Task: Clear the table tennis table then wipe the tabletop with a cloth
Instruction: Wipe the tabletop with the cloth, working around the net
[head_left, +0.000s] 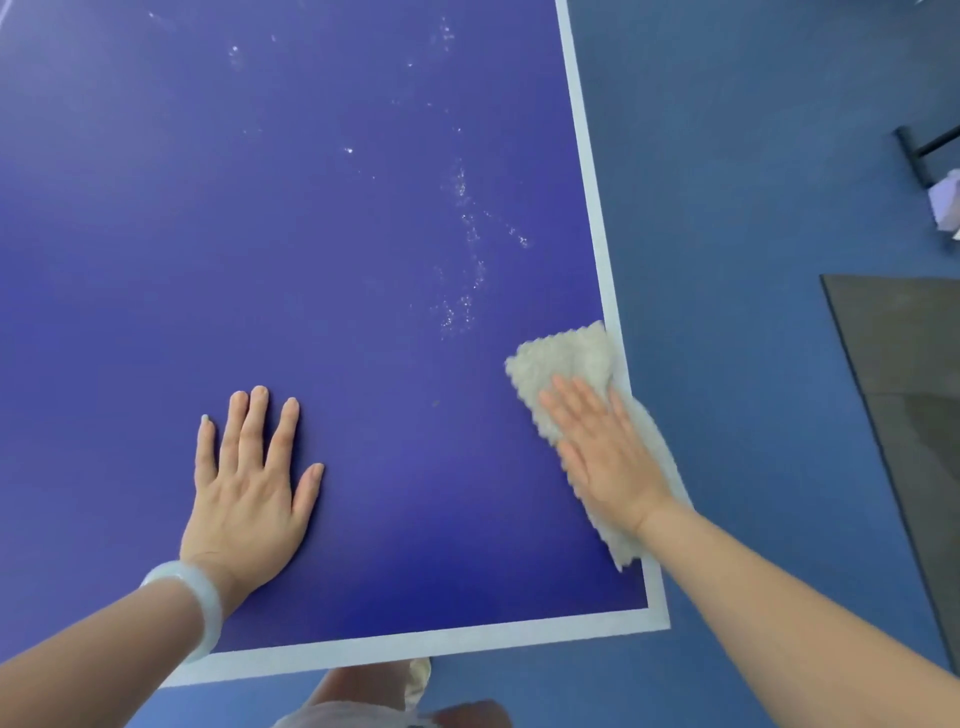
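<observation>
Head cam, looking down on near-R corner of the blue counter (311, 234). Cloth (563, 358) is beige and fuzzy w/ a scalloped edge. It lies flat on the counter at the R side, over the white border line (592, 171), and its R part overhangs the counter edge.

R hand (605, 452) is on top of the cloth, palm down, fingers straight and close together, pointing up-left. It presses flat, no pinch, no curl round it. Cloth sticks out past the fingertips toward the far side and back past the wrist toward the near edge.

L hand (249, 483) is well apart from the cloth, to its left. Palm flat on bare counter, fingers spread, thumb out to the R, holds nothing. Pale bracelet (192, 603) on L wrist.

Whitish specks (465, 228) are scattered on the counter beyond the cloth, in a loose band toward the far side. Small dark spot (435, 403) btwn the hands, nearer the cloth.

Off the counter: blue floor (727, 208), dark mat (909, 395) on it at R. Black stand foot (911, 156) and a white object (948, 205) at far R, can't tell what the latter is.
</observation>
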